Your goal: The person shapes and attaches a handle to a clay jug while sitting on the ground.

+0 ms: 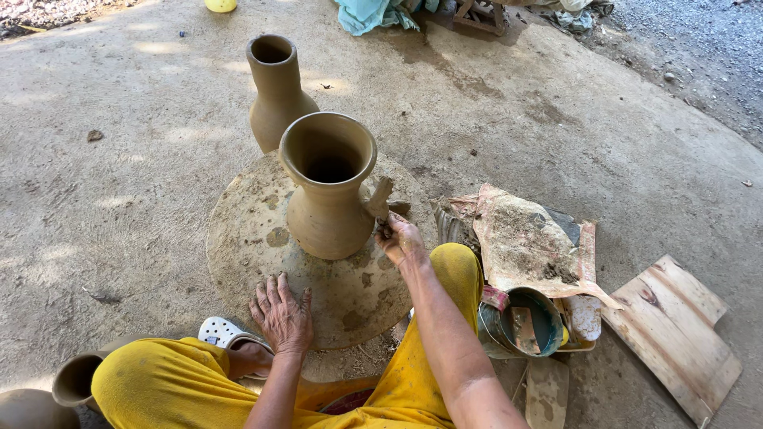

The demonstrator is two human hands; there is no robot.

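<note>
Soft, even daylight in open shade, sharp throughout

Dappled sun patches lie on the concrete floor [143, 119] at upper left; shadows under the clay pot [327, 191] and the left hand [282, 318] are faint and diffuse. No glare shows. Wide-lens bending curves the frame edges, and the focus holds everywhere.

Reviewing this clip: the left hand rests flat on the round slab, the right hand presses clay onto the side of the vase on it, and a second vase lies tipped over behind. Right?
Not quite. The head view shows the second vase standing upright behind the slab, not tipped over. The rest holds: the left hand rests flat on the round slab, and the right hand presses clay onto the side of the vase on it.
</note>
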